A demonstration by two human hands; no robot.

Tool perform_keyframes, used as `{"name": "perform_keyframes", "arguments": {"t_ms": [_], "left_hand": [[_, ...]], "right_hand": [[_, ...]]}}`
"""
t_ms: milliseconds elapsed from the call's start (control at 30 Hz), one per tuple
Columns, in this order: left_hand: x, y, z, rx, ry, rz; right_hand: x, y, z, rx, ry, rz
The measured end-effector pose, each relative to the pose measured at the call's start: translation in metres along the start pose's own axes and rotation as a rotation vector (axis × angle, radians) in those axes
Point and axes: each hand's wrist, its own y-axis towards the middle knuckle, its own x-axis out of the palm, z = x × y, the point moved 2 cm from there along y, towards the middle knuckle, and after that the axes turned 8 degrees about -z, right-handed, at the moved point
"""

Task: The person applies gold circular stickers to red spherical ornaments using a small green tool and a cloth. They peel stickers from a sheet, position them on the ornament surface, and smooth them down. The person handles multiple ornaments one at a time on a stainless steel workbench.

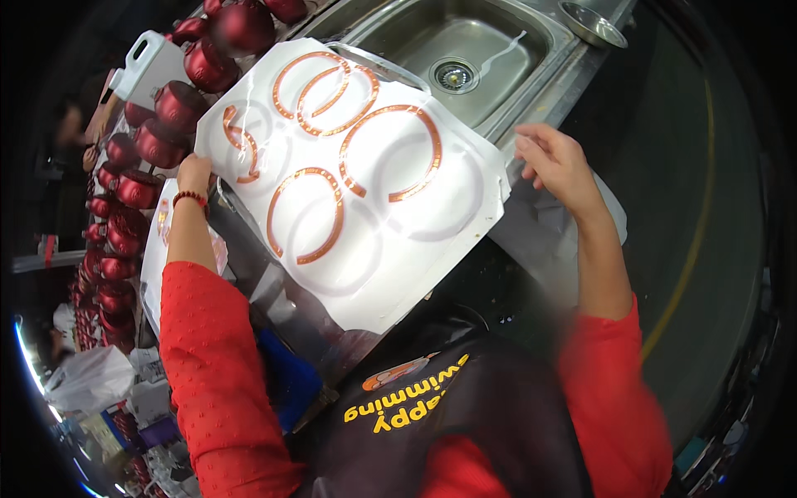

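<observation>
left hand (195, 176) pinches a white sheet (374, 222) by a steel sink (415, 43)
dark red ornaments (158, 143) crowd the far left; the pinch is on the sheet's left edge; copper-coloured rings (339, 207) lie across it; the right hand (554, 163), fingers loosely bent, hovers off its right corner.

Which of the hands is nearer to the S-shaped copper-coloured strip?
Left. The left hand is at the left edge of the white sheet, close beside the S-shaped strip; the right hand is beyond the sheet's right edge.

slvs (212, 365): red, dotted | apron (515, 398): blk, yel. lettering (407, 392), orng motif (392, 375) | L hand (194, 173): bare, dk-red bead brclt (191, 197)
</observation>
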Motion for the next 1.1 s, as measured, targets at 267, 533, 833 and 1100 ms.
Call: {"name": "perform_keyframes", "arguments": {"t_ms": [267, 533, 833, 1100], "left_hand": [[-0.074, -0.075, 0.042, 0.099, 0.162, 0.018], [-0.094, -0.275, 0.088, 0.445, 0.247, 0.101], [0.126, -0.432, 0.127, 0.852, 0.377, -0.335], [0.173, -0.431, 0.126, 0.889, 0.533, -0.067]], "right_hand": [[0.048, 0.082, -0.025, -0.197, -0.444, -0.272], [0.041, 0.064, -0.021, -0.099, -0.374, -0.224], [0.018, 0.048, -0.013, -0.234, 0.287, -0.317], [0.081, 0.026, -0.034, -0.621, 0.155, 0.037]]}}
